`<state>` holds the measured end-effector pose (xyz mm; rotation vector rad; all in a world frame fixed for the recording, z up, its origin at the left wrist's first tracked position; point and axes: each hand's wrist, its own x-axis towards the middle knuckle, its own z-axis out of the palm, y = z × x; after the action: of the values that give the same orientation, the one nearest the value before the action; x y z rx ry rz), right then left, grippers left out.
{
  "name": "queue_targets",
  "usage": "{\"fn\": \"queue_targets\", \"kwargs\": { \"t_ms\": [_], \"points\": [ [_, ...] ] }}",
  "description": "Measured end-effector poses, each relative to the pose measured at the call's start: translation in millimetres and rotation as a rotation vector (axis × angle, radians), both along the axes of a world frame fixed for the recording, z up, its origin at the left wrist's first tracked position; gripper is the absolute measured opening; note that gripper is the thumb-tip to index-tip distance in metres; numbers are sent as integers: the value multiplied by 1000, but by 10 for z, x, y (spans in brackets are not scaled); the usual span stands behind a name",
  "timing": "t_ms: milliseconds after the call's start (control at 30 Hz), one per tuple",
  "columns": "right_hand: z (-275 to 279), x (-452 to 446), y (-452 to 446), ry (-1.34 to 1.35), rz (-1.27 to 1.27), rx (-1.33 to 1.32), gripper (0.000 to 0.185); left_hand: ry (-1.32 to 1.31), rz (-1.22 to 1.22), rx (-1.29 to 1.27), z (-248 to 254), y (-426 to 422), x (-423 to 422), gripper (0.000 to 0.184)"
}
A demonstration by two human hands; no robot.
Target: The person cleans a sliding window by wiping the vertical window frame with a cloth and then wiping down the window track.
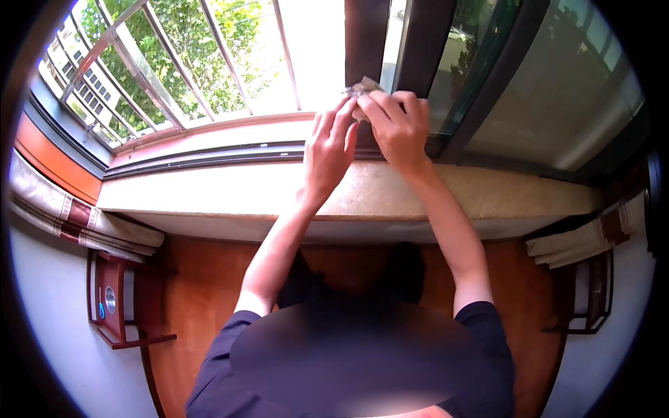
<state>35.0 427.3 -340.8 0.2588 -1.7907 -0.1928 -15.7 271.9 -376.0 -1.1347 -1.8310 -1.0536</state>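
A crumpled greyish cloth [365, 88] is bunched against the dark window frame [365, 42], above the sill. My right hand [398, 125] has its fingers curled around the cloth from the right. From the left, my left hand [329, 148] reaches up, its fingertips pinched at the cloth's lower left edge. Parts of the cloth are hidden behind my fingers. Both forearms stretch forward over the pale stone windowsill [230, 188].
An opening with metal bars [167, 90] lies to the left, trees beyond it. Glass panes [550, 90] stand to the right. Gathered curtains [83, 216] hang at both sides. A dark red wooden stand [115, 299] is at lower left, above wooden flooring [188, 292].
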Motion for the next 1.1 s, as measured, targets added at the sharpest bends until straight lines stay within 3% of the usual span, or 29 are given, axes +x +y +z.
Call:
{"fn": "queue_targets", "kwargs": {
  "t_ms": [100, 267, 333, 367, 400, 467, 533, 600, 800, 933, 1100],
  "points": [
    [339, -56, 10, 188, -93, -16, 20, 158, 23, 149, 230, 172, -215, 47],
    [1070, -309, 147, 371, -108, 18, 26, 362, -23, 383, 1202, 360, -493, 34],
    [1314, -245, 9, 427, -109, 2, 27, 341, -13, 391, 1472, 381, -482, 34],
    [1411, -144, -154, 360, -87, -88, 24, 168, -124, 399, 1643, 341, -280, 29],
    [1456, -100, -237, 295, -64, -176, 22, 167, -124, 400, 1626, 330, -256, 29],
    [1258, -266, -14, 338, -110, -102, 25, 171, -120, 378, 1584, 305, -263, 30],
    [945, -302, 125, 380, -156, -33, 29, 314, -62, 313, 1237, 270, -471, 36],
    [575, -113, 88, 168, -178, 34, 30, 243, -85, 220, 833, 172, -470, 36],
    [-462, 181, 40, -122, -194, 145, 29, 172, -22, -201, -383, -92, -460, 33],
    [-445, 154, 56, -185, -145, 150, 26, 238, -36, -224, -269, -153, -422, 33],
    [103, -29, 14, 39, -182, 26, 42, 219, -22, 108, 359, 36, -374, 33]
  ]
}}
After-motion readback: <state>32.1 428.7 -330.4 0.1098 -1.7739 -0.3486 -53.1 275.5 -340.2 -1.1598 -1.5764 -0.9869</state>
